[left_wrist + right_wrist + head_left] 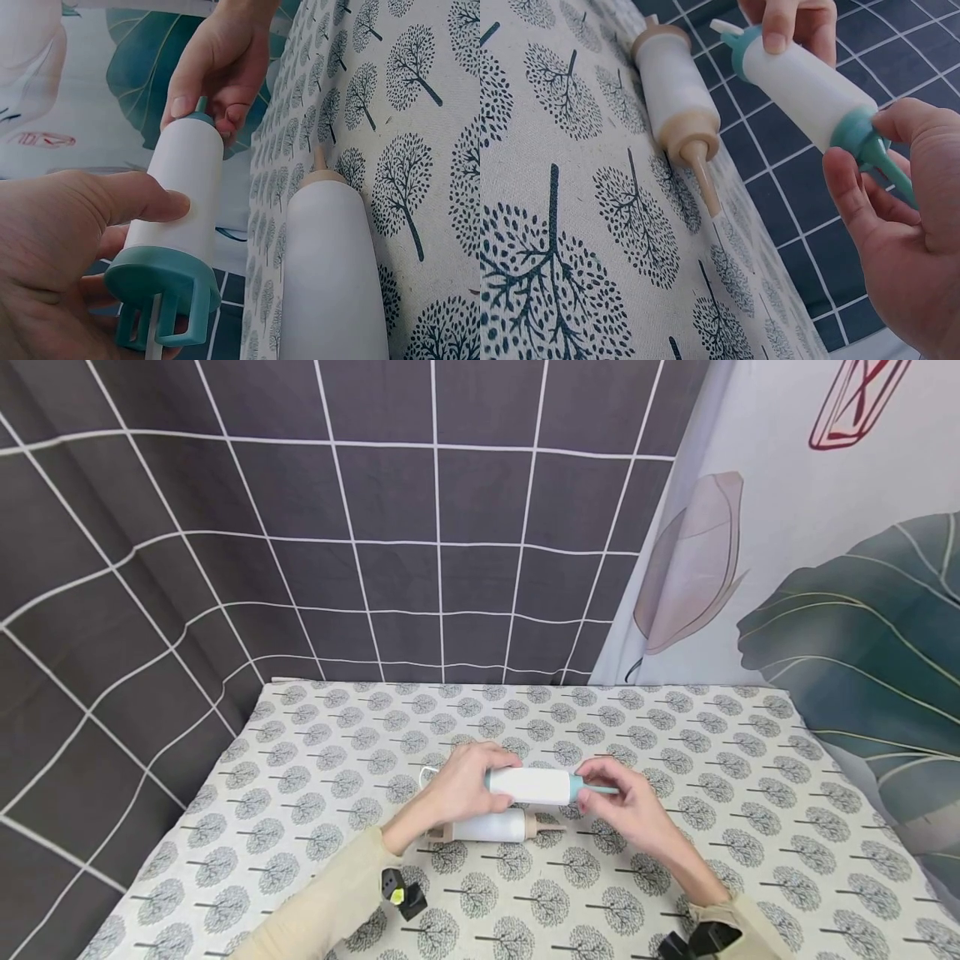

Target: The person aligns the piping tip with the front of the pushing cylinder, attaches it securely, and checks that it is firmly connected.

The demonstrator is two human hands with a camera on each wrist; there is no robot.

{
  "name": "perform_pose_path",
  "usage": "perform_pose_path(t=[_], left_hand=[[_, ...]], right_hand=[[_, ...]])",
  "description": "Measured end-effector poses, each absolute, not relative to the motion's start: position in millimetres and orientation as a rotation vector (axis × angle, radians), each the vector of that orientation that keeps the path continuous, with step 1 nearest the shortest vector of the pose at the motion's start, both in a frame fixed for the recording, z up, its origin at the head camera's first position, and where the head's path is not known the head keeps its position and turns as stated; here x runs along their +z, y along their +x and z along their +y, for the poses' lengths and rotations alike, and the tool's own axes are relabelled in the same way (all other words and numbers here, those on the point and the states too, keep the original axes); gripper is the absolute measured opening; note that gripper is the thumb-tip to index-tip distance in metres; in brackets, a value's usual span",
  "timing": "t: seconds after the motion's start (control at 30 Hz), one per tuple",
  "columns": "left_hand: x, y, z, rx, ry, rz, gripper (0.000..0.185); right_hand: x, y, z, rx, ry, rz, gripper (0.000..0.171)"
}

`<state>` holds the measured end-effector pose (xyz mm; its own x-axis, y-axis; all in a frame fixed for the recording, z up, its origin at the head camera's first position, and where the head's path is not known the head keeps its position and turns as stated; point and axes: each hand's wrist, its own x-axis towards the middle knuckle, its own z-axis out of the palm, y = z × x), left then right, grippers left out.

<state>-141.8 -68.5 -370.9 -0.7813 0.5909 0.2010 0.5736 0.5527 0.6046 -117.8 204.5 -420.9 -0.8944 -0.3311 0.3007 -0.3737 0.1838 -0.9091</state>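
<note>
A white piping syringe (534,786) with teal end caps is held level between my two hands, over the cloth. My left hand (467,782) grips its barrel near the flanged end, the thumb lying along the white side in the left wrist view. At the other end, the fingers and thumb of my right hand (922,187) pinch the teal nozzle cap (857,135), with the slim nozzle passing between them. A second syringe (679,86), white with beige caps, lies on the cloth just nearer to me, its nozzle pointing right.
A pale cloth (585,893) printed with dark trees covers the table. Behind it hangs a dark curtain (390,577) with a white grid. A white curtain (675,577) with large leaf prints hangs at the right. A white loop (426,773) shows beside my left hand.
</note>
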Motion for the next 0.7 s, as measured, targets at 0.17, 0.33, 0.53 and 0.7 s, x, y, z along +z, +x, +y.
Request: perform_pose_path(t=[0.17, 0.33, 0.53, 0.7], left_hand=[[-371.4, -142.0, -68.5, 1.049, 1.052, 2.747, 0.042], [-372.6, -142.2, -68.1, 1.051, 1.087, 2.751, 0.040], [-373.0, -141.8, -68.5, 1.044, 1.102, 2.763, 0.040], [-372.8, -141.3, -69.0, 1.045, 1.100, 2.763, 0.042]], right_hand=[[-420.0, -117.9, 204.3, 1.848, 0.739, -2.400, 0.020], [-418.4, -117.2, 203.8, 1.885, 0.705, -2.427, 0.019], [-416.7, -116.1, 203.2, 1.905, 0.628, -2.482, 0.023], [-417.6, -116.4, 203.8, 1.886, 0.604, -2.512, 0.025]])
